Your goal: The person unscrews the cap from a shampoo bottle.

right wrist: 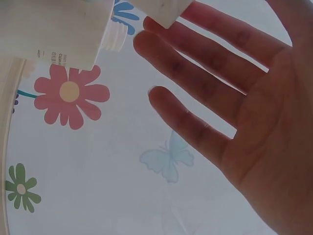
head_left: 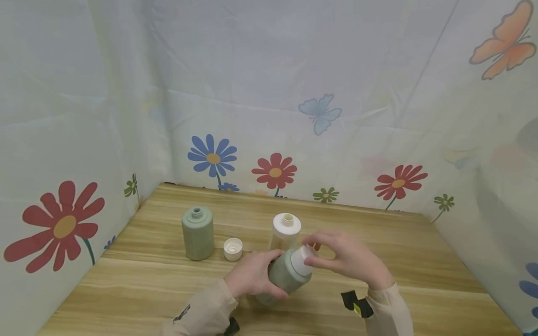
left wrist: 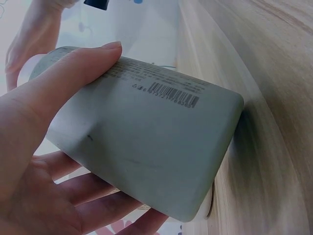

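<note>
My left hand (head_left: pixel 251 275) grips a pale green bottle (head_left: pixel 289 274) round its body and holds it tilted, neck up to the right. Printed text and a barcode show on that bottle (left wrist: pixel 142 127) in the left wrist view. At its top is a white cap (head_left: pixel 300 262), pinched between the thumb and fingers of my right hand (head_left: pixel 350 257). In the right wrist view a corner of the cap (right wrist: pixel 166 9) meets the fingertips, and the lower fingers stretch out loosely. Just behind stands a capless white bottle (head_left: pixel 287 225), its lower part hidden by the held bottle.
A second green bottle (head_left: pixel 198 235) stands capless at the left of the wooden table (head_left: pixel 147 270). Next to it a white cap (head_left: pixel 233 249) lies with its hollow side up. Cloth walls (head_left: pixel 260 70) with flowers and butterflies enclose the table's back and sides.
</note>
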`<state>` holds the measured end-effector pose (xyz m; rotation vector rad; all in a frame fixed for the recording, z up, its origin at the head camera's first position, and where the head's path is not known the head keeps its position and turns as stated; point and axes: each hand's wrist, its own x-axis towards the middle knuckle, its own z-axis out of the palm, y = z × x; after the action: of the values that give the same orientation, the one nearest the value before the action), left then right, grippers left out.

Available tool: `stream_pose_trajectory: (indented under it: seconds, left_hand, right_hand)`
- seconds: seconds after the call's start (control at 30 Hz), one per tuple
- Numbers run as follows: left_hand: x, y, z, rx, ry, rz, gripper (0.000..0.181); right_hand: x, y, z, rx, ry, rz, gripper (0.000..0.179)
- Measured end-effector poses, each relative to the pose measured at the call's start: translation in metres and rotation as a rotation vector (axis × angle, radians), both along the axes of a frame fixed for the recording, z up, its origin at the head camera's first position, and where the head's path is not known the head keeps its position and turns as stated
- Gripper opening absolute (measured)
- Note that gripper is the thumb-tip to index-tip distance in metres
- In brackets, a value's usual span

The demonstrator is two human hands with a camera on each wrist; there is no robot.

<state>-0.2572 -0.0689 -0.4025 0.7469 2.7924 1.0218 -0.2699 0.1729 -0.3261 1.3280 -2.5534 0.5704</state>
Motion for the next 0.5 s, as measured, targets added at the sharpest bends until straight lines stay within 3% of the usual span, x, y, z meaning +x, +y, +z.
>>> stream_pose_trajectory:
  seconds: [0.2, 0.5]
  left_hand:
    - [0.0008, -0.0003, 0.0011, 0.003, 0.018, -0.002, 0.075]
    - [0.0013, -0.0005, 0.0011, 0.011, 0.027, -0.009, 0.075]
  right_hand:
    - [-0.0026, -0.0001, -0.0014, 0.003, 0.044, 0.060, 0.031]
    - [-0.0016, 0.0019, -0.0003, 0.028, 0.001, 0.133, 0.040]
